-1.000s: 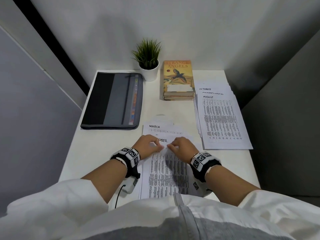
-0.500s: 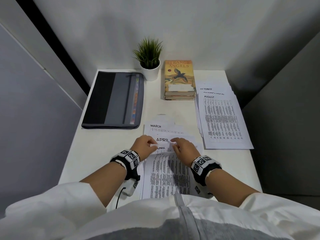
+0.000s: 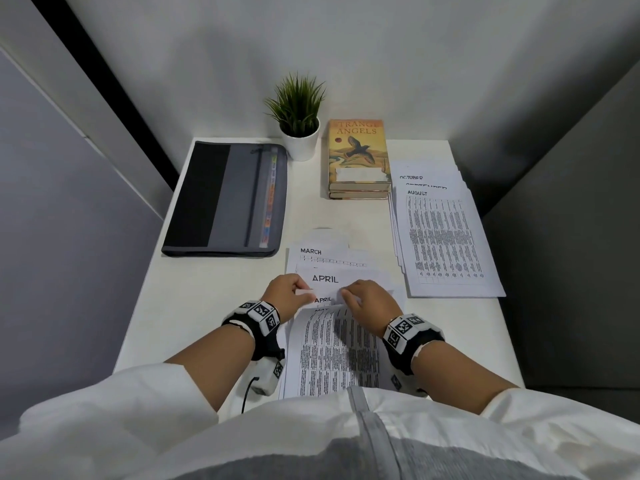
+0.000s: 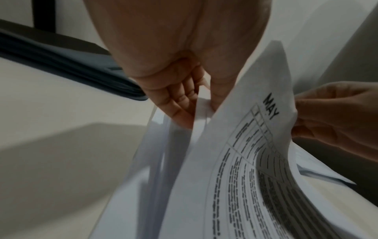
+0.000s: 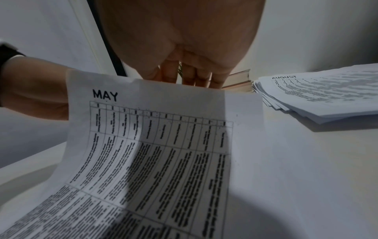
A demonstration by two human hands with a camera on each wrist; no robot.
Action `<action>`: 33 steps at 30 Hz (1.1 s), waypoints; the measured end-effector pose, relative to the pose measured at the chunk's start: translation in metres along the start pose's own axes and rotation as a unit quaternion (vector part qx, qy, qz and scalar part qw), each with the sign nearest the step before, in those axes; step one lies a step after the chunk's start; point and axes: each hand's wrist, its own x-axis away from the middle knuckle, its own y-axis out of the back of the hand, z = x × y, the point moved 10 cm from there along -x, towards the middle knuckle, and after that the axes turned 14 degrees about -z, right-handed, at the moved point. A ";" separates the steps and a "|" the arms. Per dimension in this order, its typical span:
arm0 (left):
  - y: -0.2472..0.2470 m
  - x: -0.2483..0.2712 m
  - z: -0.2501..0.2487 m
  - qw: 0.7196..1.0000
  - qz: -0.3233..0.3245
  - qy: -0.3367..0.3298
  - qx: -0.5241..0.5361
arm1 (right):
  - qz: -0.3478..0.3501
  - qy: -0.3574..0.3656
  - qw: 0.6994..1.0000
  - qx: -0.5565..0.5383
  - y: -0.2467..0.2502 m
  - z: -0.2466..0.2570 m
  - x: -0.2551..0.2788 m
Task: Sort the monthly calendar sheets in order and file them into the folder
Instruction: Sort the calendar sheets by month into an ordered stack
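A fanned pile of calendar sheets lies at the table's near middle, with MARCH (image 3: 311,251) furthest back, then APRIL (image 3: 325,279), then the MAY sheet (image 3: 332,348) on top. My left hand (image 3: 301,293) pinches the top edge of a sheet under MAY, seen between thumb and fingers (image 4: 184,111). My right hand (image 3: 348,296) grips the MAY sheet (image 5: 163,145) at its top edge, its fingers (image 5: 196,80) curled behind the paper, which bows up off the pile. The dark grey folder (image 3: 225,199) lies zipped at the back left.
A second stack with AUGUST (image 3: 446,237) on top lies at the right, with OCTOBER showing behind. Two stacked books (image 3: 358,157) and a small potted plant (image 3: 299,129) stand at the back. Walls close in on both sides of the table (image 3: 194,306).
Both hands have drawn the top edge of the MAY sheet up and toward me. That has bared the large APRIL heading and a second, smaller one under it.
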 end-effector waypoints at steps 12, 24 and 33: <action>-0.004 0.003 0.000 0.998 0.025 0.039 0.053 | -0.007 0.012 1.000 0.025 0.005 0.003 0.005; -0.006 0.022 -0.016 0.992 0.121 0.006 0.038 | -0.025 -0.012 0.999 0.038 0.012 -0.001 -0.001; 0.019 0.005 -0.016 0.997 -0.041 -0.033 -0.050 | -0.021 -0.016 0.996 0.090 0.017 0.001 -0.001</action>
